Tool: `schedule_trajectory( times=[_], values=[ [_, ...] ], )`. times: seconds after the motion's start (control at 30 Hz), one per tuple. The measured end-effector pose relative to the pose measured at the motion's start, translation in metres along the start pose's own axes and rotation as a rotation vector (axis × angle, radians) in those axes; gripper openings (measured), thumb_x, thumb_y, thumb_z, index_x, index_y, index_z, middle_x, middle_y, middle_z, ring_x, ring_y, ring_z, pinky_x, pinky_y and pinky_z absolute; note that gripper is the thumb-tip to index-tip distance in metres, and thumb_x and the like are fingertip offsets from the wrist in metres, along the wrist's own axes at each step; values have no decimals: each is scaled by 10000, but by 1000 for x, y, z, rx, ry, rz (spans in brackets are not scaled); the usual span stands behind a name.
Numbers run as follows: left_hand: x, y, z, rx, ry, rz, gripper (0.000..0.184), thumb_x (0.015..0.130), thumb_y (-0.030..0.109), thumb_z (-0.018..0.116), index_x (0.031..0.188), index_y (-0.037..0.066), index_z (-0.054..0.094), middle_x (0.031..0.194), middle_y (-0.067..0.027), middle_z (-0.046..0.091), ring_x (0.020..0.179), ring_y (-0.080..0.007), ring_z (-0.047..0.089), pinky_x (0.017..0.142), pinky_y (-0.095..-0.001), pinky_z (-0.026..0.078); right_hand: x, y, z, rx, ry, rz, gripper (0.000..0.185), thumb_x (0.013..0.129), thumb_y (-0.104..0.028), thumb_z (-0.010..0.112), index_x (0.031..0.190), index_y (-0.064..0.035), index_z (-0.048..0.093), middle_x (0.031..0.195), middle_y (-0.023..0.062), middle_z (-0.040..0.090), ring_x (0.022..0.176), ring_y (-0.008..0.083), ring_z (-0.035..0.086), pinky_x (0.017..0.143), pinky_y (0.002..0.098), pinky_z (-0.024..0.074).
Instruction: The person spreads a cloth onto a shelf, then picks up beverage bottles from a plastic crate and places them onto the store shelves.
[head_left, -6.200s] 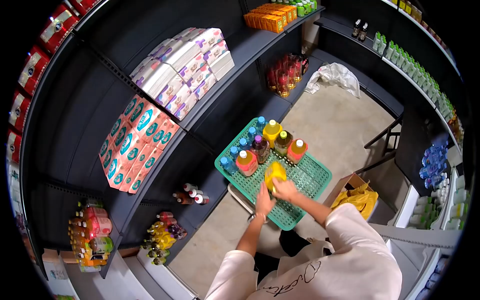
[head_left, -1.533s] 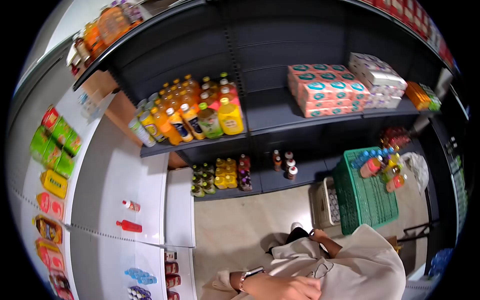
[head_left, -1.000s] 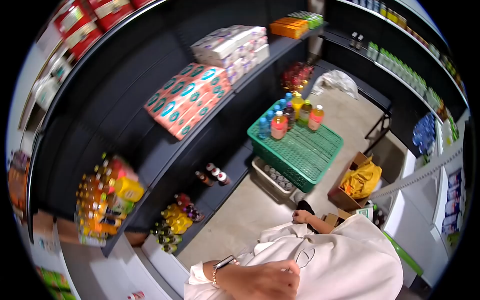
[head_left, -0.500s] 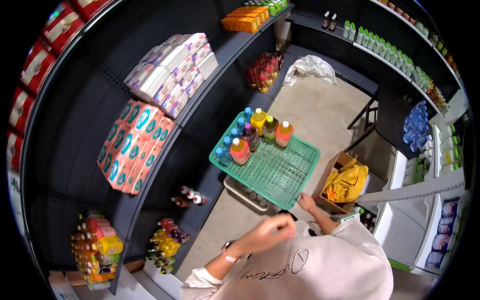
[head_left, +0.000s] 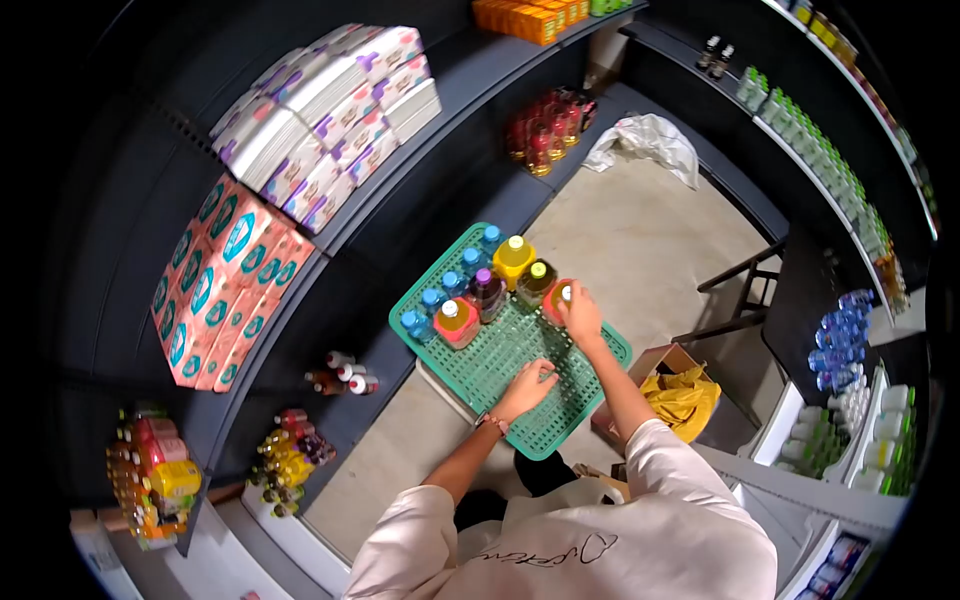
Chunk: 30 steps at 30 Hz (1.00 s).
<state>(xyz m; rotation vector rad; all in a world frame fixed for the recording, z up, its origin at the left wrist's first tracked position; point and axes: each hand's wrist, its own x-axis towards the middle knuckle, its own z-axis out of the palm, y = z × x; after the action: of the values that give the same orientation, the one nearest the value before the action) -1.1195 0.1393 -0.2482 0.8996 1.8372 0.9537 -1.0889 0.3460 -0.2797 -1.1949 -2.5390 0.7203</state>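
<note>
A green plastic crate (head_left: pixel 478 378) with a perforated floor lies in front of me. My right hand (head_left: pixel 582 318) has its fingers around the top of a juice bottle with a pink label (head_left: pixel 554 308) at the crate's right side. Low over the crate floor is my left hand (head_left: pixel 527 388), fingers loosely bent and holding nothing visible. Grouped toward the far left are another pink-labelled bottle (head_left: pixel 457 328), a purple-capped dark bottle (head_left: pixel 487 296), a yellow bottle (head_left: pixel 514 262), a green-capped dark bottle (head_left: pixel 537 283) and several blue-capped bottles (head_left: pixel 418 325).
Shelving at left carries tissue packs (head_left: pixel 330 110), pink boxes (head_left: pixel 225 285) and bottles (head_left: pixel 155 480). A cardboard box (head_left: pixel 664 360) with a yellow bag (head_left: pixel 685 402) stands right of the crate. Beyond lie a white cloth (head_left: pixel 645 145) and a dark table (head_left: pixel 800 290) with blue bottles (head_left: pixel 840 335).
My right hand has left the crate's near right corner and moved onto the pink-labelled bottle. My left hand has moved forward over the crate. The view has shifted, and the crate looks nearer.
</note>
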Motion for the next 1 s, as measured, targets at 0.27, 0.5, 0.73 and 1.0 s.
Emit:
schedule_trajectory(
  times=[0.27,0.5,0.73,1.0],
  values=[
    [-63,-49,43,40,319,-12,880,802,296,745,1464,-8,251,1431,-290,337,1329,-445,350,1076,-453,337,-120,-7,-2,-6,-261,-348,590,736,-396,738,1168,-129,437,776,193,661,691,431,641,597,511,518],
    [-214,-110,62,-79,470,-288,928,684,312,812,1449,107,329,1412,-156,428,1291,-388,417,1033,-479,380,-286,-89,17,258,-689,-346,512,696,-474,748,1036,-156,537,727,183,648,693,414,644,608,496,498],
    [-388,-84,24,35,745,-388,865,674,336,826,1400,150,392,1292,-128,517,1188,-355,510,963,-436,446,-351,-230,-5,394,-1152,-814,407,769,-450,670,1037,-165,559,838,165,673,710,410,639,633,519,511],
    [-496,-149,-44,-663,895,1,1100,602,109,908,1471,31,239,1404,-109,424,1304,-213,423,1050,-360,389,-379,-410,-7,477,-1077,-1395,333,689,-371,755,880,-151,594,684,99,639,580,332,627,525,422,504]
  ],
)
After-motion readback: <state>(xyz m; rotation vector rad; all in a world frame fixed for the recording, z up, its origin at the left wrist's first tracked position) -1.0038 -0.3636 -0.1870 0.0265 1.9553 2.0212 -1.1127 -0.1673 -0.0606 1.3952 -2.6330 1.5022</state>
